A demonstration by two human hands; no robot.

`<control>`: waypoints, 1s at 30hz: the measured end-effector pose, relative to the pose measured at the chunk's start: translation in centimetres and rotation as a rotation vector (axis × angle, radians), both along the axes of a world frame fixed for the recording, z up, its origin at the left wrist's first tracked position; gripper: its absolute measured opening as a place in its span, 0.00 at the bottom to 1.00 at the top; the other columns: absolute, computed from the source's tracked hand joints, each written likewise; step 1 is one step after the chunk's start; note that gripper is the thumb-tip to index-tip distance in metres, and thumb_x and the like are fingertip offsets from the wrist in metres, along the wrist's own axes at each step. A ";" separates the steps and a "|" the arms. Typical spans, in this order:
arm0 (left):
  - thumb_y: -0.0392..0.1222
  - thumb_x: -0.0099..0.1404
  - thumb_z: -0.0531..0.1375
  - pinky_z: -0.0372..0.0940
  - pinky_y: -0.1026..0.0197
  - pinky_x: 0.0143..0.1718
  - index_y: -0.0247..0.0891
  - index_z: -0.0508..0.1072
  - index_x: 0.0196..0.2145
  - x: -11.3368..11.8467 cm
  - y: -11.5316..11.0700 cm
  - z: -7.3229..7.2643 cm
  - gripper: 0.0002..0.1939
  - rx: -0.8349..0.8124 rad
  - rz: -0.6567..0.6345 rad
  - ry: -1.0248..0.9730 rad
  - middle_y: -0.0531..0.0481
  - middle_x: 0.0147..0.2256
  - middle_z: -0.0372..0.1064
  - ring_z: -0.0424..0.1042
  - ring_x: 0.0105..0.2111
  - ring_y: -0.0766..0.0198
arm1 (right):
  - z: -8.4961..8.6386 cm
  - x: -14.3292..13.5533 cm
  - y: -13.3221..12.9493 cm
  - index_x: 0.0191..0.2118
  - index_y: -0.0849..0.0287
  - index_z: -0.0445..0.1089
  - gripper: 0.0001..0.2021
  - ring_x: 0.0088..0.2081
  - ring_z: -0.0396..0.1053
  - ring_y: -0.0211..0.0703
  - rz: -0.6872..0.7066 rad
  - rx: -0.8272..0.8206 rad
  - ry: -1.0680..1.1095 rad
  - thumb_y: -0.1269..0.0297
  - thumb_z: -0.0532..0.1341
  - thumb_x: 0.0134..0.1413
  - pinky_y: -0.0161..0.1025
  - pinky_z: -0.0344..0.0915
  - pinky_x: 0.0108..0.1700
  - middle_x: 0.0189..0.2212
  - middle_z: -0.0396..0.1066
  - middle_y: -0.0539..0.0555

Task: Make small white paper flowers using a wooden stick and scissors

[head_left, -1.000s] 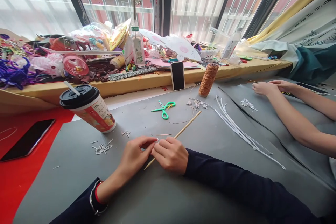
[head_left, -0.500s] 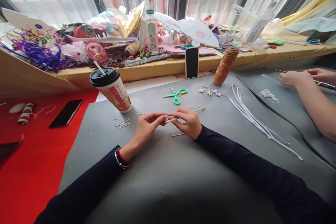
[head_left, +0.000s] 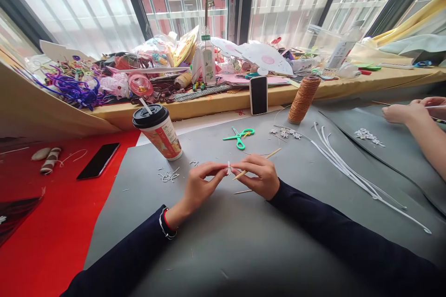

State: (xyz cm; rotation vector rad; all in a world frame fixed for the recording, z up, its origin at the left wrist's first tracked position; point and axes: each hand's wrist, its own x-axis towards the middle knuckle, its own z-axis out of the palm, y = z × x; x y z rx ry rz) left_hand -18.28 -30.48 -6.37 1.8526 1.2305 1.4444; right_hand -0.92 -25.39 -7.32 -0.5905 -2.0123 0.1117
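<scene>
Head view: a gray mat (head_left: 216,246) is spreading wide, a lidded cup (head_left: 158,134) standing on it. Above the mat, the left hand (head_left: 203,182) and right hand (head_left: 261,176) are facing each other, the right holding a wooden stick (head_left: 240,174), both pinching a small white cord bundle (head_left: 229,168) between them.

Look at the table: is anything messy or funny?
Yes, a bit messy: white scraps lie scattered near the cup, and the scissors lie open. The cup and spool seem to lean, but that may just be the camera. I see no spill.
</scene>
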 end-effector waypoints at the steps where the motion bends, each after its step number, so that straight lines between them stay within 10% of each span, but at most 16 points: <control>1: 0.37 0.57 0.59 0.69 0.64 0.32 0.37 0.74 0.35 0.0 -0.1 0.1 0.08 0.028 0.013 0.029 0.48 0.31 0.73 0.72 0.30 0.66 | 0.1 0.0 -0.1 0.35 0.54 0.72 0.07 0.27 0.63 0.35 -0.001 0.020 -0.002 0.67 0.63 0.45 0.35 0.60 0.31 0.25 0.70 0.49; 12: 0.32 0.55 0.60 0.67 0.65 0.32 0.39 0.74 0.35 -0.2 -0.4 -0.1 0.09 0.282 0.012 0.238 0.50 0.30 0.74 0.71 0.29 0.67 | -0.2 1.2 -0.1 0.39 0.52 0.69 0.12 0.21 0.56 0.32 -0.106 0.385 -0.158 0.66 0.64 0.45 0.36 0.51 0.26 0.20 0.69 0.45; 17: 0.38 0.57 0.58 0.68 0.62 0.37 0.37 0.73 0.36 0.3 -0.1 0.0 0.08 -0.094 -0.021 0.036 0.47 0.34 0.73 0.72 0.33 0.64 | 0.0 1.1 0.2 0.38 0.53 0.69 0.09 0.21 0.56 0.32 -0.147 0.428 -0.213 0.65 0.62 0.47 0.36 0.50 0.26 0.19 0.68 0.45; 22: 0.43 0.56 0.59 0.69 0.59 0.37 0.34 0.71 0.37 0.6 0.2 0.4 0.12 -0.480 -0.118 -0.252 0.47 0.31 0.74 0.74 0.32 0.62 | 0.1 1.0 0.1 0.38 0.53 0.70 0.08 0.24 0.60 0.33 -0.082 0.261 -0.214 0.65 0.61 0.48 0.35 0.53 0.28 0.21 0.68 0.47; 30: 0.43 0.54 0.61 0.69 0.61 0.35 0.33 0.73 0.33 1.0 0.1 0.2 0.11 -0.514 -0.144 -0.290 0.47 0.30 0.73 0.73 0.31 0.63 | 0.6 0.0 -0.2 0.30 0.57 0.71 0.05 0.26 0.62 0.34 -0.009 -0.253 -0.101 0.63 0.59 0.49 0.33 0.59 0.31 0.23 0.67 0.50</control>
